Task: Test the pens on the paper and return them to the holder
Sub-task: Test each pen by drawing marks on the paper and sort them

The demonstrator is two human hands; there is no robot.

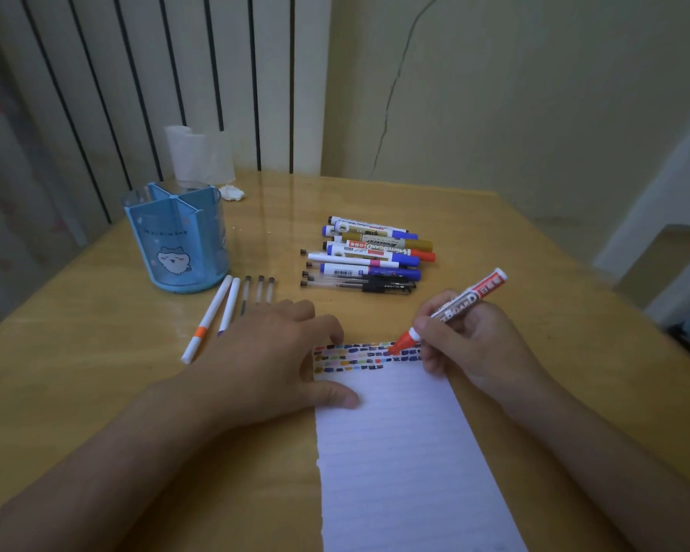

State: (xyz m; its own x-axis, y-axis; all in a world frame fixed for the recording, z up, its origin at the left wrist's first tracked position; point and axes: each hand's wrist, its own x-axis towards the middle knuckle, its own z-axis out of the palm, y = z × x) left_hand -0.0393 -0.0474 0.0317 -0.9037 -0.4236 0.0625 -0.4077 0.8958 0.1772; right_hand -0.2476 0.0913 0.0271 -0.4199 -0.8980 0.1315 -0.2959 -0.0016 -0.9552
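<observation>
One sheet of lined paper (pixel 407 452) flat on the wooden bench (pixel 96 392), rows of small coloured test marks (pixel 359 357) across its top edge. One red whiteboard marker (pixel 453 308) pinched in the right hand (pixel 467 340), uncapped, slanted, red tip down on the marks at the sheet's upper right. Left hand (pixel 271 352) laid flat with relaxed fingers, holding nothing, pressing the sheet's upper left corner, thumb on the paper.

Beyond the sheet, a pile of markers and pens (pixel 369 255) lying side by side, about nine, hard to count exactly where stacked: blue, gold, red and black caps among them. Left of the pile, two white pens (pixel 220 312) and three thin refills (pixel 259 292), just beyond the left hand's fingers.

One blue pen holder (pixel 178 241) upright at far left, split into compartments, a cartoon figure on its wall; nothing seen inside. Behind it, one white paper roll (pixel 198 155) and one crumpled white scrap (pixel 232 192).
</observation>
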